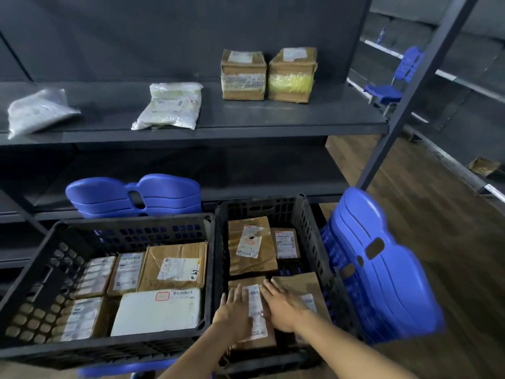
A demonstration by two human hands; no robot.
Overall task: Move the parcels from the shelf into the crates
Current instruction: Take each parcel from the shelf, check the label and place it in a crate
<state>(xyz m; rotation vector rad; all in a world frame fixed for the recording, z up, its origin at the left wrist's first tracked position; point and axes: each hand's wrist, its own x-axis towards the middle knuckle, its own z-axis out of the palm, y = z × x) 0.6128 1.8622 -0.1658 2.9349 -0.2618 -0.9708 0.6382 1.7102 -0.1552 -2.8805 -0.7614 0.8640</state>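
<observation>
Both hands, left hand (234,310) and right hand (282,307), lie flat with fingers spread on a labelled parcel (255,318) in the right crate (314,242).

Views: a single head-worn wide-angle camera; no second view shares the scene.
Position: above and just behind two black perforated plastic crates (128,222), close enough that both bare forearms enter from the bottom edge.
Direction: forward and steeply down, facing a dark grey metal shelving unit (246,124) that fills the upper half of the frame.
Nearness: crates fill the lower left and lower centre; the shelf board lies just beyond them.
Distortion: straight lines bow, the dark metal upright post (410,91) leaning across the upper right.
Edges: brown wood-pattern floor (437,228) at the right, stacked blue plastic chairs (382,269) at the lower right.
Sharpness: the upper left of the frame is blurred.
</observation>
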